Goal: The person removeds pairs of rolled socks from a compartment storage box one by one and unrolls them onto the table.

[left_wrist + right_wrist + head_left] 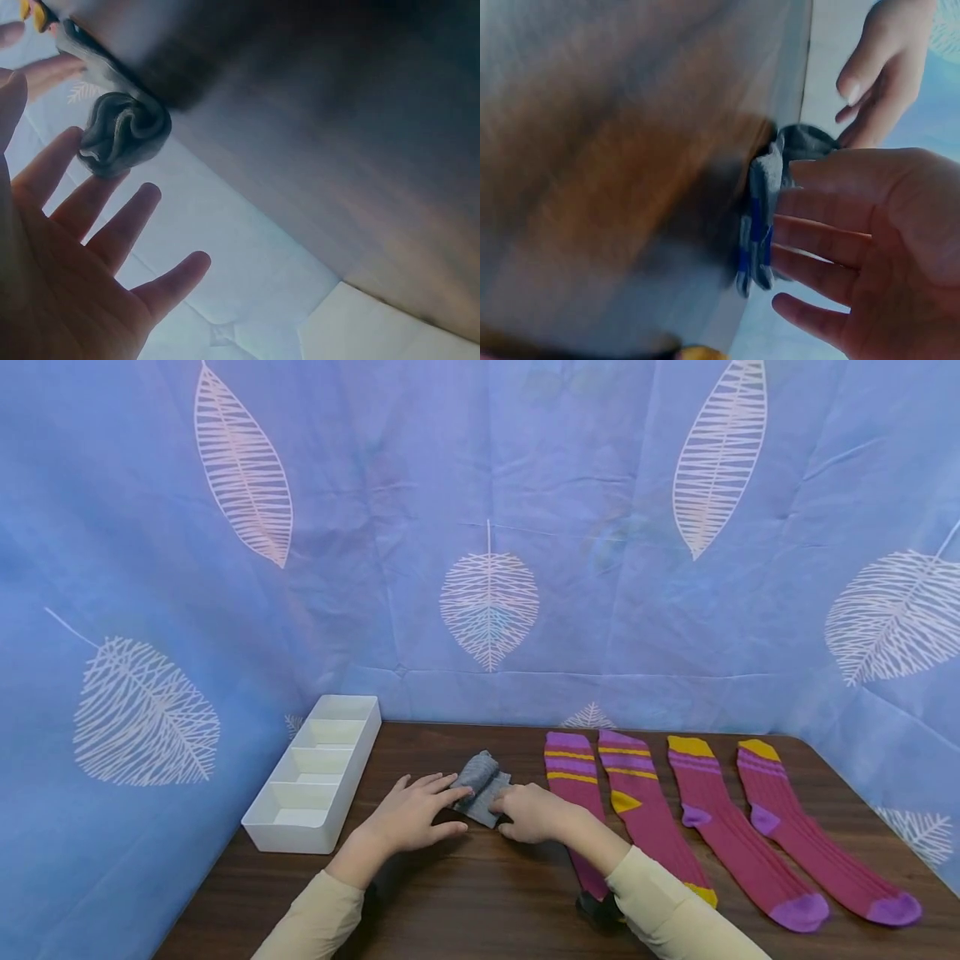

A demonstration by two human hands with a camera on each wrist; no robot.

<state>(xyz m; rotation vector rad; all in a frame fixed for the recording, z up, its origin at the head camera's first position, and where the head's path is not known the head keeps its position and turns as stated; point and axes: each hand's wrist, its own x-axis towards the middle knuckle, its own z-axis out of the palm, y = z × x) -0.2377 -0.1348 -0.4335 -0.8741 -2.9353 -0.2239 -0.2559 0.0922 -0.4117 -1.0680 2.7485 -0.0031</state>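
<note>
A pair of grey socks (487, 797), partly rolled, lies on the brown table between my hands. Its coiled end (124, 139) is on the left, while the flat layered end (761, 225), with blue marks, reaches to the right. My left hand (408, 817) touches the coil with its fingertips, fingers spread and fairly straight. On the flat end, my right hand (534, 814) rests its fingertips; the right wrist view shows those fingers extended rather than wrapped round the fabric.
A white divided box (333, 814) stands at the table's left side. To the right lie several long maroon socks: two with yellow heels (660, 827) partly under my right forearm, two with purple heels (806, 831) farther right. A blue leaf-patterned cloth (375, 610) hangs behind.
</note>
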